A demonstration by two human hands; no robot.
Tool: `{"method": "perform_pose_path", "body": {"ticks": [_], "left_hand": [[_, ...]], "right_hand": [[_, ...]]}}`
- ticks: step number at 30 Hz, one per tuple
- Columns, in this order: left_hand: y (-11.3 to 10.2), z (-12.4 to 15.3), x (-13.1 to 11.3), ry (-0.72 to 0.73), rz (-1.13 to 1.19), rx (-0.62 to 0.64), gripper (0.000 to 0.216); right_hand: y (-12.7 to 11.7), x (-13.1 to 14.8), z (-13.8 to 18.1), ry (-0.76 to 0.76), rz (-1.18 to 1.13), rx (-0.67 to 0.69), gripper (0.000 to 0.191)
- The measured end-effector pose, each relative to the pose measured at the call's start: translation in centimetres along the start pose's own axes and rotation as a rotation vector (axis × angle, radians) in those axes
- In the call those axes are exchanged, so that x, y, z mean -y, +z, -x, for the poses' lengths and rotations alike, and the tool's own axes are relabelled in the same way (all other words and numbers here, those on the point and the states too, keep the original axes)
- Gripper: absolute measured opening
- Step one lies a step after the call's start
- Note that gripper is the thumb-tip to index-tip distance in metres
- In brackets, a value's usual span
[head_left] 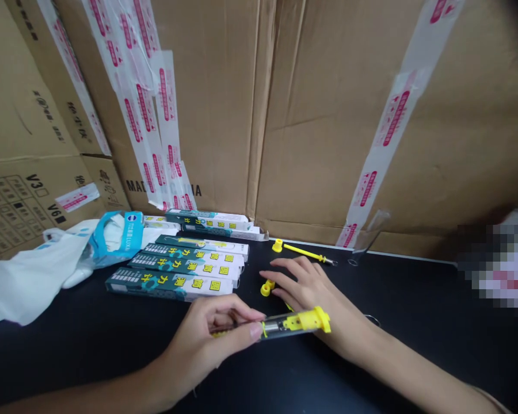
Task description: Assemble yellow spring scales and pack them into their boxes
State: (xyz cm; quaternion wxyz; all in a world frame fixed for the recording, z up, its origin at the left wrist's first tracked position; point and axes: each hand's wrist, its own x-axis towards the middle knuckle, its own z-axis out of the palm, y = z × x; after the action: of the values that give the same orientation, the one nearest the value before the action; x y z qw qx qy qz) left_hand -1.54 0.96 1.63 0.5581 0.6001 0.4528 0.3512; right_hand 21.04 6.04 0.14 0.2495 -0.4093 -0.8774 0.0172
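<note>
My left hand point(211, 336) pinches a clear tube with a yellow end piece point(293, 323), held level just above the black table point(414, 310). My right hand point(304, 284) lies flat on the table with fingers stretched out, its fingertips next to a small yellow cap point(266, 287). A yellow rod with a round yellow head and metal tip point(304, 252) lies on the table just beyond my right hand.
Several long teal-and-white boxes point(185, 267) with yellow characters lie in a row at the left-centre. White plastic bags and a blue packet point(112, 236) sit at far left. Taped cardboard cartons point(328, 115) wall off the back.
</note>
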Motion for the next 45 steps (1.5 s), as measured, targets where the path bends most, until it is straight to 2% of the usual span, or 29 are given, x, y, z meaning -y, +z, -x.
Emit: {"method": "perform_pose_path", "body": {"ticks": [4, 8, 11, 13, 15, 17, 21, 25, 35, 39, 45], "left_hand": [[-0.1, -0.3, 0.2, -0.007, 0.009, -0.007, 0.027], [-0.1, -0.3, 0.3, -0.035, -0.003, 0.005, 0.029], [-0.1, -0.3, 0.5, -0.034, -0.005, 0.002, 0.031], [-0.1, -0.4, 0.6, -0.028, -0.011, 0.000, 0.031], [-0.2, -0.4, 0.6, -0.021, -0.028, -0.008, 0.030], [-0.1, -0.5, 0.6, -0.018, -0.049, -0.017, 0.028], [0.0, -0.4, 0.6, -0.024, -0.079, -0.024, 0.025], [0.1, -0.2, 0.4, -0.014, -0.091, -0.013, 0.020], [0.1, -0.2, 0.6, -0.043, -0.130, 0.003, 0.024], [0.1, -0.1, 0.8, -0.026, -0.146, 0.023, 0.026], [0.1, -0.3, 0.7, -0.020, -0.122, 0.017, 0.025]], "right_hand": [[-0.3, 0.3, -0.5, 0.017, -0.136, 0.008, 0.021], [-1.4, 0.5, 1.2, 0.130, -0.214, -0.098, 0.019], [-1.9, 0.5, 3.7, 0.267, -0.239, -0.244, 0.020], [-2.1, 0.7, 5.2, 0.429, -0.372, -0.363, 0.018], [-2.2, 1.1, 6.4, 0.539, -0.569, -0.412, 0.020], [-2.4, 1.6, 6.9, 0.581, -0.704, -0.420, 0.020], [-2.4, 2.4, 7.1, 0.495, -0.714, -0.426, 0.012], [-2.0, 2.2, 7.6, 0.400, -0.602, -0.347, 0.012], [-2.2, 1.9, 8.0, 0.366, -0.439, -0.233, 0.012], [-2.1, 2.2, 7.7, 0.345, -0.335, -0.246, 0.039], [-2.2, 2.7, 7.5, 0.296, -0.388, -0.228, 0.039]]}}
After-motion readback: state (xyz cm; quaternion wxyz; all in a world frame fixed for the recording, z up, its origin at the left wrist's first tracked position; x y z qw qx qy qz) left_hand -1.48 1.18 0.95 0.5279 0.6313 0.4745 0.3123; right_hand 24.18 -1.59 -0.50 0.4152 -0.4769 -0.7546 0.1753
